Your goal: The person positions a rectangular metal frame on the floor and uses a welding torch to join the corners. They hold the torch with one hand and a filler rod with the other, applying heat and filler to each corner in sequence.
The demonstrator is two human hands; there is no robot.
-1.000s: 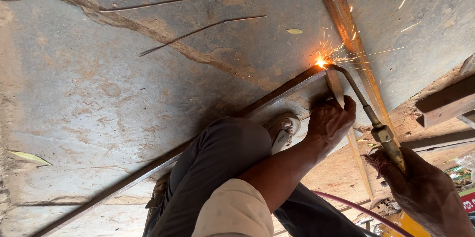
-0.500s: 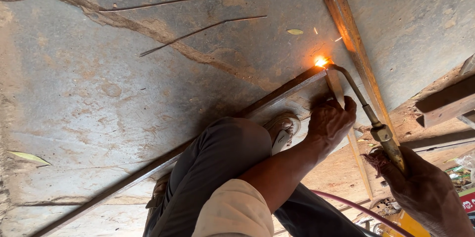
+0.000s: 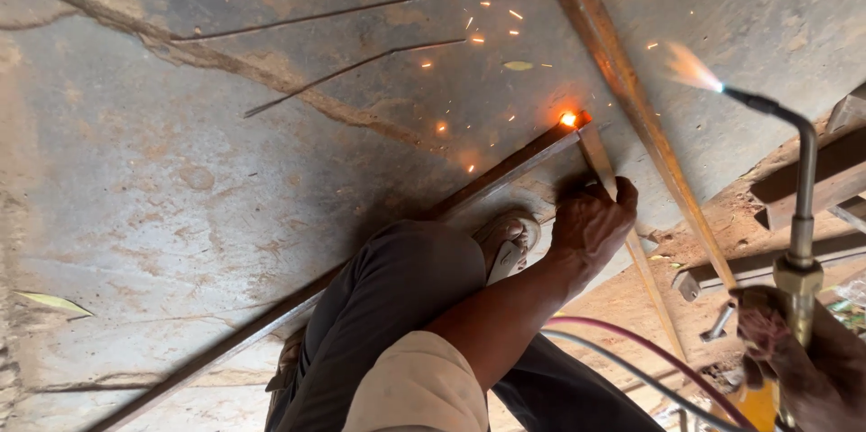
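Head view — right hand (image 3: 807, 369) cut off, gripping torch (image 3: 798, 206).

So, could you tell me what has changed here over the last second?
The right hand has pulled the cutting torch away from the glowing end of the long steel bar, out to the right; its flame now burns in open air. More sparks scatter over the concrete floor. The left hand still grips the short bar, foot still on the long one.
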